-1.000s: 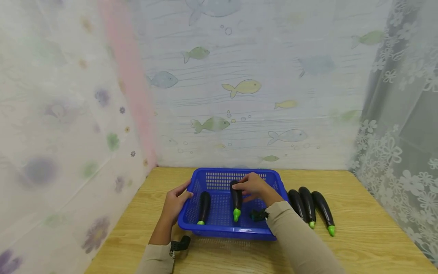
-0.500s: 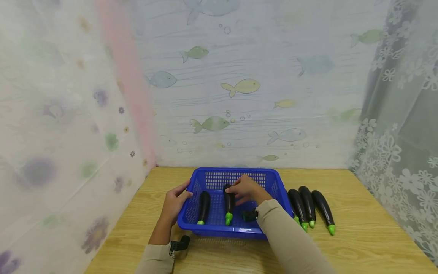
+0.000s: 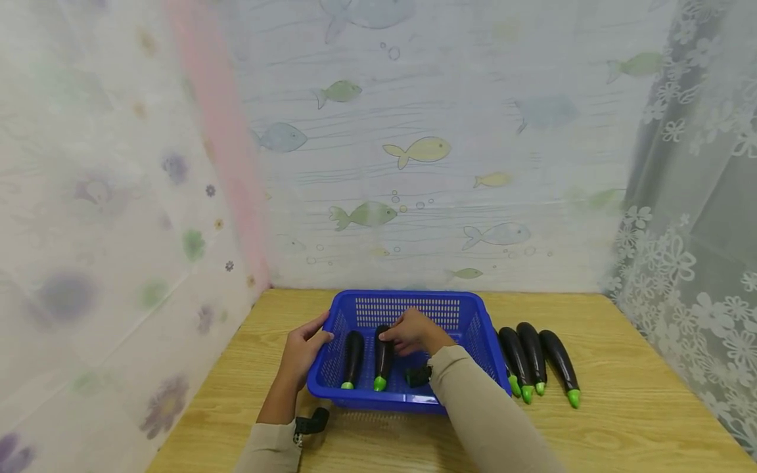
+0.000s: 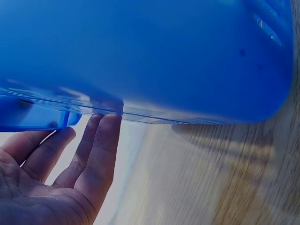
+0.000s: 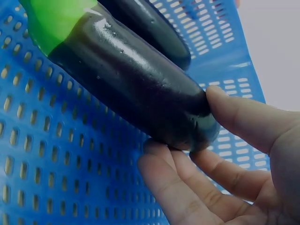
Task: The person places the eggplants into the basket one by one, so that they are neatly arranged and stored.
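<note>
An eggplant (image 3: 383, 361) with a bright green cap is pinched near its rounded dark end by my right hand (image 3: 412, 332), inside the blue basket (image 3: 408, 398). In the right wrist view the thumb lies on one side of that eggplant (image 5: 140, 84) and the fingers (image 5: 176, 190) on the other, with the basket's slotted floor under it. Another eggplant (image 3: 353, 358) lies just left of it in the basket. My left hand (image 3: 300, 351) holds the basket's left rim. In the left wrist view its fingers (image 4: 101, 154) touch the blue wall from outside.
Several more eggplants (image 3: 558, 361) lie side by side on the wooden table (image 3: 627, 368), right of the basket, partly hidden by its wall. Behind the table hangs a curtain (image 3: 426, 197) with printed fish; other curtains stand left and right.
My right hand has moved left and slightly nearer with the eggplant, bringing it closer to the other one in the basket. My left hand and the basket have stayed put.
</note>
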A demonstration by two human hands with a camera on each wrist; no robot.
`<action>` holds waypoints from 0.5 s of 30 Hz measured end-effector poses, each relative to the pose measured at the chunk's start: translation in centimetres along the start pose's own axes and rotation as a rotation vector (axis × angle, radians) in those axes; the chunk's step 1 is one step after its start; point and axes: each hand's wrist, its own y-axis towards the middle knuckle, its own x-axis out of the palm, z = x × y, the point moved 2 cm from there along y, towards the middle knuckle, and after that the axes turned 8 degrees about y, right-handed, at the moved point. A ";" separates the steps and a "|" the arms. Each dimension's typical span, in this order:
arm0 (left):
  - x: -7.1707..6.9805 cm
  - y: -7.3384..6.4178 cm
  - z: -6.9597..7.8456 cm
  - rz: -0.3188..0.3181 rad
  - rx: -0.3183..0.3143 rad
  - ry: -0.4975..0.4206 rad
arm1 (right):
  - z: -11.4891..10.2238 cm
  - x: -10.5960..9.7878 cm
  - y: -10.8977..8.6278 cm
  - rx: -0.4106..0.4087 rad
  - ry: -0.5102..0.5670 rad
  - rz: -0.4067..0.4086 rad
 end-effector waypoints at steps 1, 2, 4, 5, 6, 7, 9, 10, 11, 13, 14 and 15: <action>0.0 0.0 0.0 0.001 0.000 0.001 | 0.0 0.1 0.1 0.001 0.000 0.003; 0.0 -0.1 0.0 0.004 -0.003 -0.001 | 0.1 0.3 0.2 0.004 0.004 0.002; 0.0 0.0 -0.1 0.008 -0.008 -0.007 | 0.1 0.5 0.3 0.008 0.008 -0.001; 0.0 0.0 -0.1 0.006 -0.006 -0.007 | 0.1 0.6 0.4 0.011 0.007 -0.001; 0.0 0.0 -0.1 0.005 -0.006 -0.008 | 0.0 0.7 0.4 0.012 0.005 -0.003; 0.0 0.0 -0.1 0.003 -0.004 -0.009 | 0.0 0.8 0.5 0.010 -0.002 -0.006; 0.0 0.1 -0.2 -0.002 -0.003 -0.010 | 0.0 1.1 0.6 0.014 -0.008 -0.008; 0.0 0.2 -0.3 -0.004 -0.002 -0.011 | 0.0 1.2 0.6 0.015 -0.013 -0.008; 0.0 0.2 -0.3 -0.005 -0.001 -0.013 | 0.0 1.3 0.7 0.015 -0.015 -0.010; 0.0 0.3 -0.4 -0.004 -0.003 -0.022 | -0.1 1.5 0.7 0.015 -0.016 -0.011; 0.0 0.3 -0.4 -0.002 -0.003 -0.025 | -0.1 1.6 0.7 0.018 -0.013 -0.011; 0.0 0.3 -0.4 -0.001 -0.002 -0.029 | -0.2 1.7 0.7 0.017 -0.016 -0.011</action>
